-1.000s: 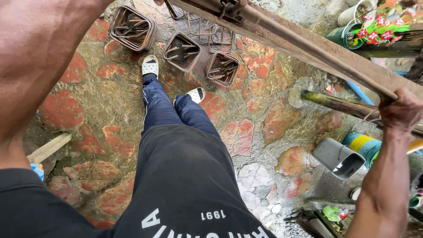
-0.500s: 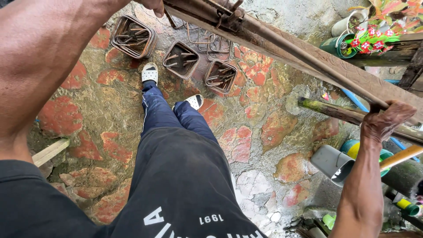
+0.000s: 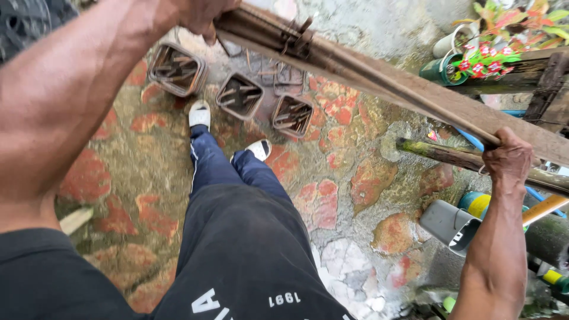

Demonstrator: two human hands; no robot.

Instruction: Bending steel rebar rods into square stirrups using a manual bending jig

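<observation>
A long bundle of rusty steel bars (image 3: 379, 77) runs from the top centre down to the right edge, raised above the ground. My left hand (image 3: 204, 15) is closed around its upper end at the top of the head view. At the right, my right hand (image 3: 507, 157) grips its lower edge, fingers curled under. A wire tie sits on the bars just right of my left hand. Below the bars lie three bundles of square rusty stirrups (image 3: 240, 95) on the stone floor, close to my white shoes (image 3: 200, 114).
The floor is red and grey stone paving (image 3: 367, 184). A mossy pole (image 3: 450, 155) lies at the right under the bars. A grey bucket (image 3: 453, 225), a green watering can with flowers (image 3: 444, 68), and a wooden frame (image 3: 545, 83) crowd the right side.
The view has tilted down and left. My left hand has come into view on the bars' upper end. My right hand has shifted slightly along the bars.
</observation>
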